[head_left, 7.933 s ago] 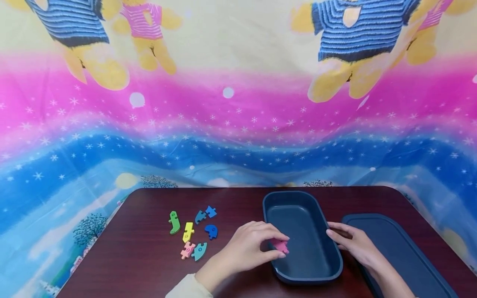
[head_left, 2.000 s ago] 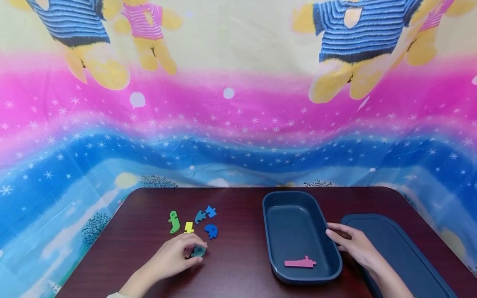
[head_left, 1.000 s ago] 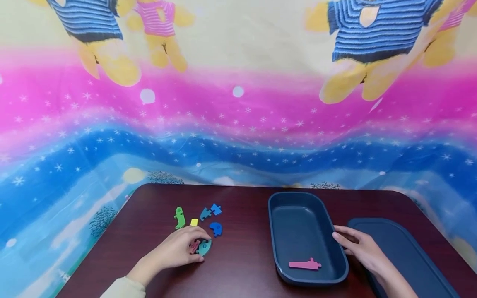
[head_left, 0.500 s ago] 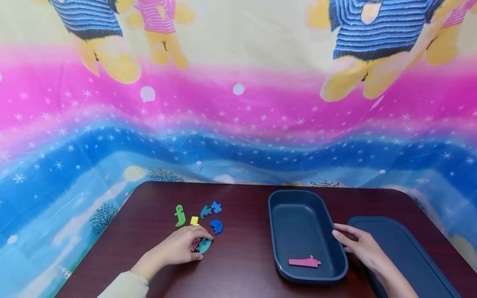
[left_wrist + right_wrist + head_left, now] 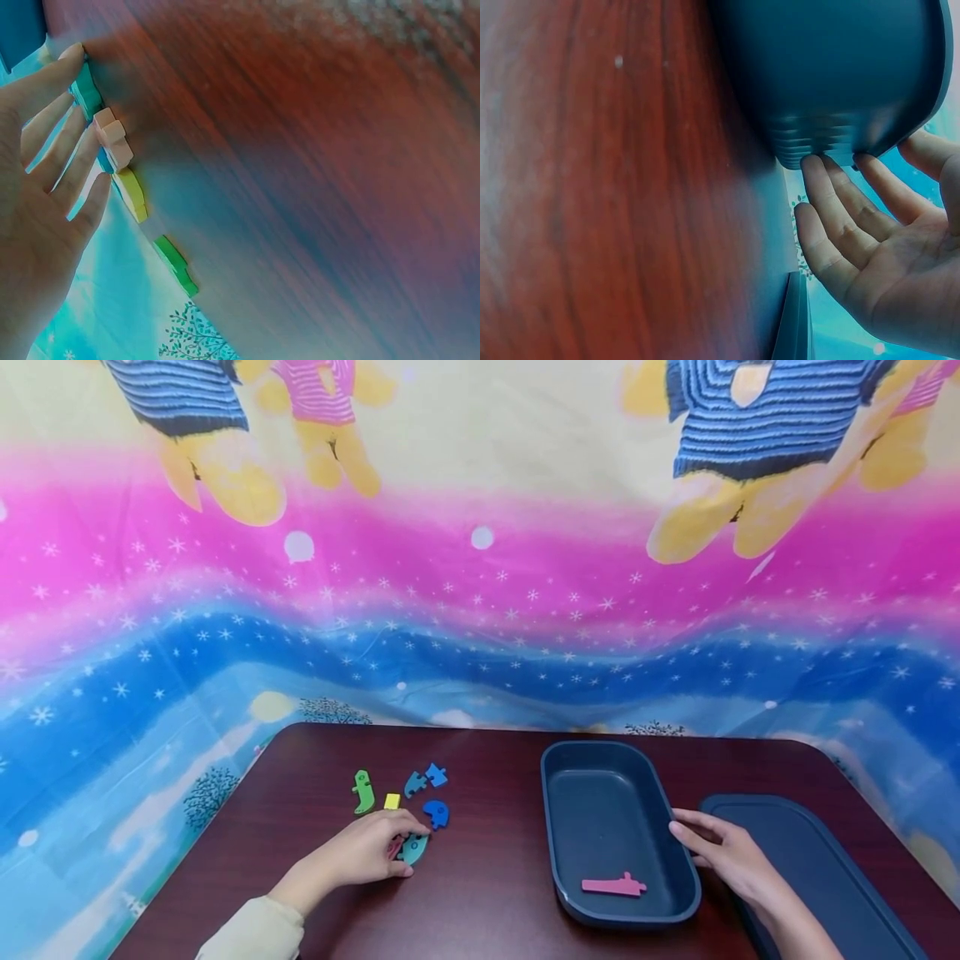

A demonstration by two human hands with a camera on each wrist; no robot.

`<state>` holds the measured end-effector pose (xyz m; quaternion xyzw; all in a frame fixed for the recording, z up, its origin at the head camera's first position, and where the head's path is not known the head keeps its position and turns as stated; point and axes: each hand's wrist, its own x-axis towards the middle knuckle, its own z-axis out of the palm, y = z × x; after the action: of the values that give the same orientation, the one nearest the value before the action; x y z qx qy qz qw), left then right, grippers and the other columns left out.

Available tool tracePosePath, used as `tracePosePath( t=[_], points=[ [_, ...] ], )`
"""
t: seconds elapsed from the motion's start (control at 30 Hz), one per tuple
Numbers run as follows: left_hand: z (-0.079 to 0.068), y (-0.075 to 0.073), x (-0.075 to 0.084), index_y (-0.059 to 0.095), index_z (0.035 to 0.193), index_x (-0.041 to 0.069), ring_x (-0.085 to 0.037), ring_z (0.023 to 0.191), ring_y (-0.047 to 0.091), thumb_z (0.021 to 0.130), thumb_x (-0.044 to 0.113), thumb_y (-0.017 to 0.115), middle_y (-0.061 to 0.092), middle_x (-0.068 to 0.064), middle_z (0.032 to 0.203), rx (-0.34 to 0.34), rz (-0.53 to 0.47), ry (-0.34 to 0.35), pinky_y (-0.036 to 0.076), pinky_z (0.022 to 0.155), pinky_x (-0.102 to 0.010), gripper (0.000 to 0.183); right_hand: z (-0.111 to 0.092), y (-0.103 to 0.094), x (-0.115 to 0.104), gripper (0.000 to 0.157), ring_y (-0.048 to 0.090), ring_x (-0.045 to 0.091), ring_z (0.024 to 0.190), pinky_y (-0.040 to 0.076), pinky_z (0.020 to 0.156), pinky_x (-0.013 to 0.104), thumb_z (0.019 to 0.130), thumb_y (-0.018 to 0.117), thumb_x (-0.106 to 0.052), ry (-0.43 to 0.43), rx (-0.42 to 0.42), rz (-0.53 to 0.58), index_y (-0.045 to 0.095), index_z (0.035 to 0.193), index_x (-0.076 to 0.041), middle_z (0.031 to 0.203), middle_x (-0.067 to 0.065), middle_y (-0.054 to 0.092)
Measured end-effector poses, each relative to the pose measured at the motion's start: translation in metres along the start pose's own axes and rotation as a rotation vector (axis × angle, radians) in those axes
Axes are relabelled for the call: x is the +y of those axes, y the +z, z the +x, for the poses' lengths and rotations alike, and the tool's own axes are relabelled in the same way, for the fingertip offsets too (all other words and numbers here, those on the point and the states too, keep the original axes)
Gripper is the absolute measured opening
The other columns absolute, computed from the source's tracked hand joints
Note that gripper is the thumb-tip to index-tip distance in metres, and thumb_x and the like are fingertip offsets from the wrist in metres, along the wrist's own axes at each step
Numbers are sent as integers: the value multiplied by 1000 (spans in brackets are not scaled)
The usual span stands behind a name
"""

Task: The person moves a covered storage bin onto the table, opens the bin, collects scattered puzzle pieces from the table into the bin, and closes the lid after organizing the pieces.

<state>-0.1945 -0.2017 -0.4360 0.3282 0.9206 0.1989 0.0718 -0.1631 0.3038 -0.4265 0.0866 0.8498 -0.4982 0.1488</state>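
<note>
In the head view my left hand [image 5: 365, 850] rests over the puzzle pieces on the left, thumb and index finger pinching a teal puzzle piece [image 5: 414, 848] at its edges. Partly hidden behind the fingers, a pink puzzle piece [image 5: 114, 139] lies against the teal one. Beyond the hand lie a yellow piece [image 5: 392, 801], a green piece [image 5: 363, 792] and several blue ones [image 5: 437, 814]. My right hand [image 5: 726, 850] touches the outer right wall of a dark blue box [image 5: 600, 810] with extended fingertips. A long pink puzzle piece [image 5: 613, 885] lies inside the box, at its near end.
A flat dark blue lid [image 5: 795, 852] lies right of the box, partly under the right forearm. Everything stands on a dark red-brown wooden table [image 5: 495, 827]. A printed cloth [image 5: 480, 593] hangs behind its far edge.
Since the oldest frame, the pink piece from my left hand has ended up in the box, and that hand has moved left to the loose pieces. Lately both hands hardly move; the view shifted slightly.
</note>
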Motion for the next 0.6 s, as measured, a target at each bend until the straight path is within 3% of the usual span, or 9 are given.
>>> tracePosePath(
  t=[0.17,0.6],
  points=[
    [0,0,0,69,123,15,-5,80,51,82,28,83,64,7,115,6,3,-2,45,69,-25,45,0,0,-1,81,64,31,108,56,84,42,96,56,-55,3,-1,3,37,150,3,141,33,45],
    [1,2,3,70,122,18,-7,101,59,82,37,82,65,10,116,35,47,17,52,82,-32,46,-1,-1,-1,81,63,31,110,56,84,42,97,55,-55,-8,-2,-11,37,149,4,140,32,46]
  ],
)
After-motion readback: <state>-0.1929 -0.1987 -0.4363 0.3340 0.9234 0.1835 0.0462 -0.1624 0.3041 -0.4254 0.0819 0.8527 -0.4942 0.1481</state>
